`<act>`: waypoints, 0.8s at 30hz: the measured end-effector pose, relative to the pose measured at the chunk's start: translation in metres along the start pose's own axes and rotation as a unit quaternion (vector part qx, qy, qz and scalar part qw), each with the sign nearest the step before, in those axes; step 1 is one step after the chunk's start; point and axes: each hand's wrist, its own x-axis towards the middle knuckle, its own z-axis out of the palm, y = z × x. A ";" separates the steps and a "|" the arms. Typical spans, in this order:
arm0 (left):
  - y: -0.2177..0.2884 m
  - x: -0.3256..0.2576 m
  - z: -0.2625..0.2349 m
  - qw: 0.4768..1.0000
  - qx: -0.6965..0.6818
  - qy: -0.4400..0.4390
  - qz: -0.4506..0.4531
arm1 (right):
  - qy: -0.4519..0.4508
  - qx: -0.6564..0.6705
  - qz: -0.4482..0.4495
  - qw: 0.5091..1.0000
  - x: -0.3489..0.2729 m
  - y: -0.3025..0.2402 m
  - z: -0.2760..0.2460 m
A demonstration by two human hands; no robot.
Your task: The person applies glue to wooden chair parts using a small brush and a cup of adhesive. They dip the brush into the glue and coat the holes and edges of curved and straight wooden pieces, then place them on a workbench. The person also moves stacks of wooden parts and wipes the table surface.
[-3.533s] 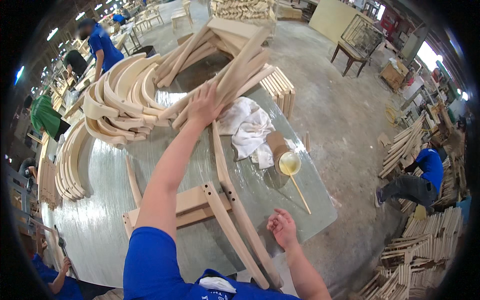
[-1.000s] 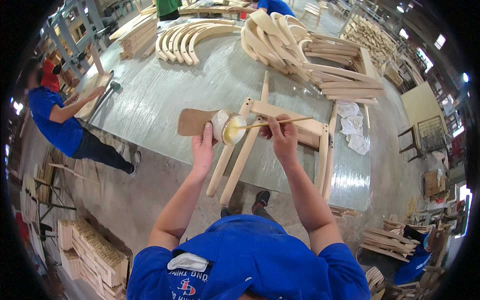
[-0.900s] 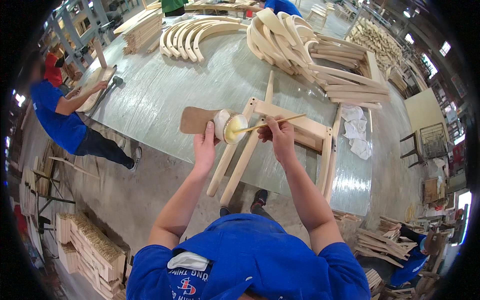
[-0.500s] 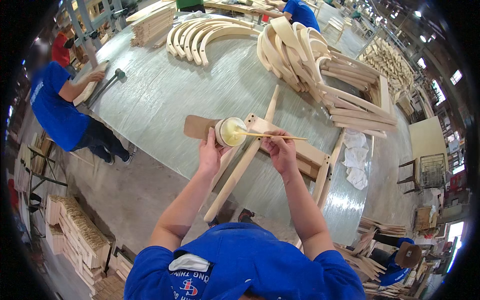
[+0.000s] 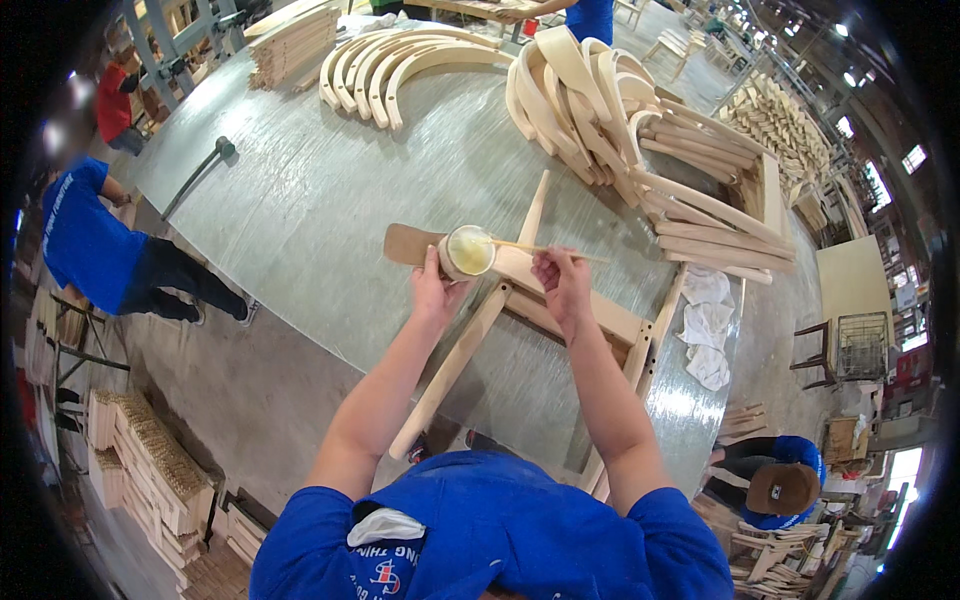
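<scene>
My left hand [image 5: 436,290] is wrapped round a small cup [image 5: 470,252] of pale yellow, glue-like paste. A flat brown piece [image 5: 408,245] sticks out to the left of the cup; how it joins the cup is hidden. Pinched in my right hand [image 5: 565,285] is a thin wooden stick [image 5: 515,245], its left end over the paste inside the cup rim. Below both hands lies a pale wooden chair frame [image 5: 622,318] with dark holes at a corner. One tapered leg [image 5: 450,370] slants toward me, and another leg [image 5: 537,205] points away beyond the cup.
The frame rests on a film-covered table [image 5: 290,200]. Curved wooden parts [image 5: 410,70] and stacked bent pieces [image 5: 600,110] lie at its far side. A mallet [image 5: 205,175] is at the left edge, white cloths [image 5: 707,325] at the right. Co-workers stand left [image 5: 90,235] and lower right [image 5: 780,480].
The cup has shifted slightly right, and the stick's tip sits higher in it. At the left, a co-worker has moved back from the table and the board there is gone. Another at lower right bends differently.
</scene>
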 end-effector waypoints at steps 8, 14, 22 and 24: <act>0.006 -0.034 -0.109 0.980 0.193 0.032 -0.042 | -0.036 -0.412 -0.222 0.883 0.031 -0.016 0.028; 0.001 -0.063 -0.144 0.990 0.099 -0.023 -0.098 | -0.112 -0.505 -0.265 0.814 0.033 -0.008 0.054; 0.012 -0.109 -0.184 0.988 0.137 0.037 -0.064 | -0.121 -0.582 -0.269 0.757 0.044 0.000 0.049; 0.010 -0.121 -0.202 0.982 0.134 0.099 -0.085 | -0.122 -0.571 -0.273 0.765 0.046 -0.001 0.050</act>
